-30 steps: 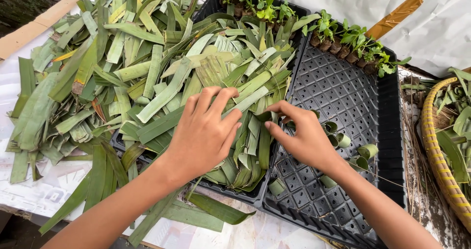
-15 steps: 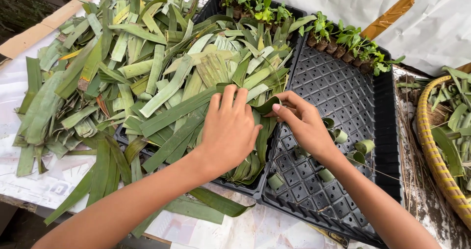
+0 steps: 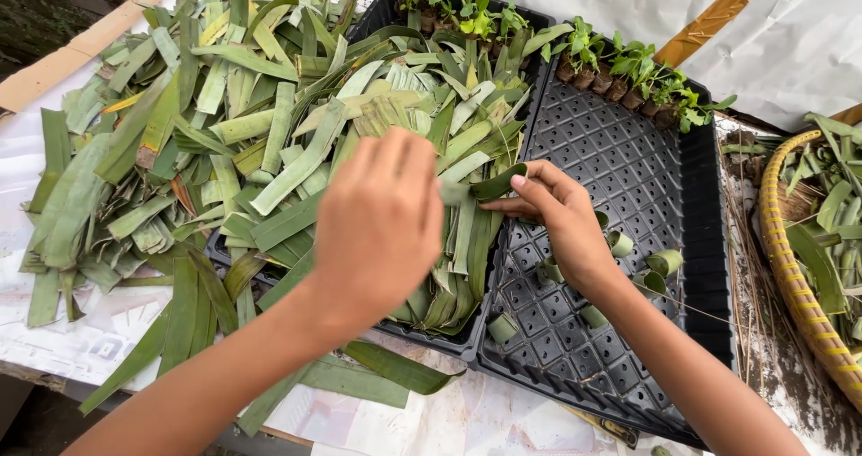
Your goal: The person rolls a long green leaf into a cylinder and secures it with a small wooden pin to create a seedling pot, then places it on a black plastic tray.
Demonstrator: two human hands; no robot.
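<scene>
Over tray seam | leaf strip [image 3: 496, 185] pinched by right hand [image 3: 561, 218], 3 o'clock end | left hand [image 3: 382, 218] at 9 o'clock, grip unreadable | judged light, pliable, tear-prone; best taken near ends

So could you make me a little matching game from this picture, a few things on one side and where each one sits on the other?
Things:
1. pile of cut leaf strips
2. seedlings
3. woven basket
4. rolled leaf cups

Places:
A. along the far edge of the black trays
B. at the right edge of the view
C. on the floor of the right-hand black tray, near the right hand
D. heaped over the left tray and the table, beyond the left hand

Pairs: 1-D, 2-A, 3-B, 4-C
</scene>
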